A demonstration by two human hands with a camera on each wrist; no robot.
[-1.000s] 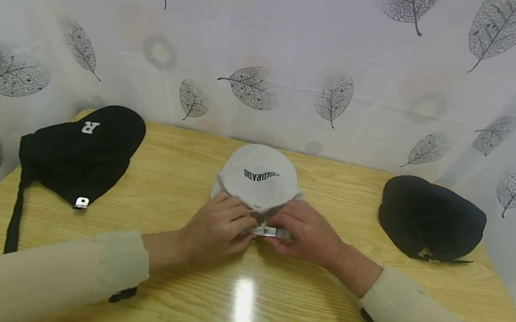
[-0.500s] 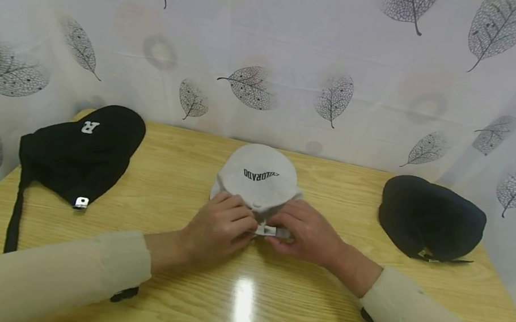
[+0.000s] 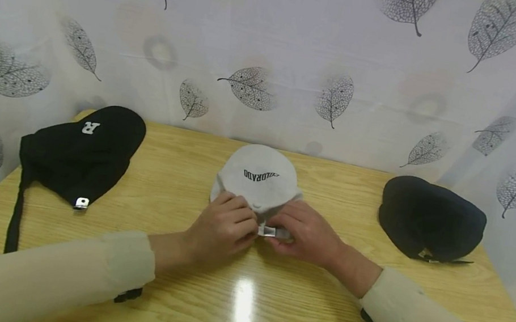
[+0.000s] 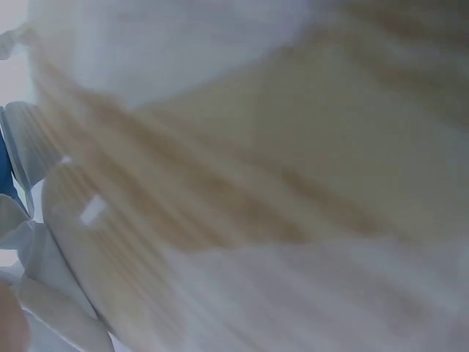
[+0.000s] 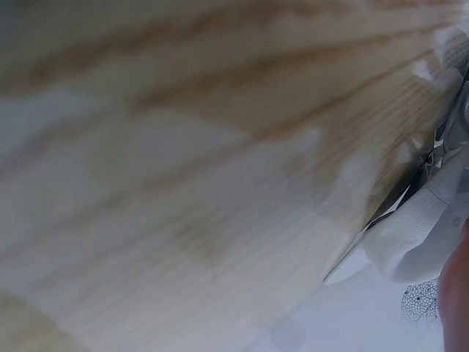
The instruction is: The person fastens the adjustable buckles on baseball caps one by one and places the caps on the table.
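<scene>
A white baseball cap point(image 3: 260, 176) with dark "COLORADO" lettering lies upside down to the head view at the table's middle, its back strap towards me. My right hand point(image 3: 304, 232) pinches the strap just right of its silvery metal buckle point(image 3: 268, 232). On the buckle's left, my left hand point(image 3: 224, 227) has curled fingers gripping the strap end and the cap's edge; its fingertips hide what lies between them. Pale cap cloth point(image 4: 62, 312) shows at the left edge of the left wrist view. The right wrist view catches the cap point(image 5: 414, 231) beside a blurred finger point(image 5: 456, 293).
A black cap point(image 3: 83, 153) with a white "R" lies on the left, its loose strap point(image 3: 17, 216) hanging towards the front. A dark navy cap point(image 3: 429, 217) sits on the right. Behind the wooden table point(image 3: 173, 169) hangs a leaf-patterned curtain point(image 3: 295, 35).
My left hand and sleeve have shifted slightly to the right, towards the buckle. The right hand and all three caps stay nearly where they were.
</scene>
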